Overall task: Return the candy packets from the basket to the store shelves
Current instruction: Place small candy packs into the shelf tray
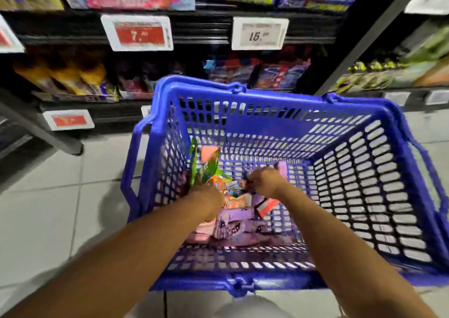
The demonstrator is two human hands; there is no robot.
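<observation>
A blue plastic basket (286,120) with slotted walls sits on the pale tiled floor (48,208), near the store shelves (199,29) at the far side. Both of the person's bare arms reach down into it. The left hand (209,196) is at the left wall of the basket, its grip closed around a green and orange candy packet (204,164) that stands up above the fingers. The right hand (264,179) is lower in the middle, fingers curled down into the heap; it seems to pinch a small dark packet (250,186), though motion blur makes this uncertain. More candy packets (233,223), pink, purple and orange, lie loose on the basket's bottom between and under the hands. On the shelves, bagged sweets stand in rows, with price tags (260,34) clipped to the shelf edges.
</observation>
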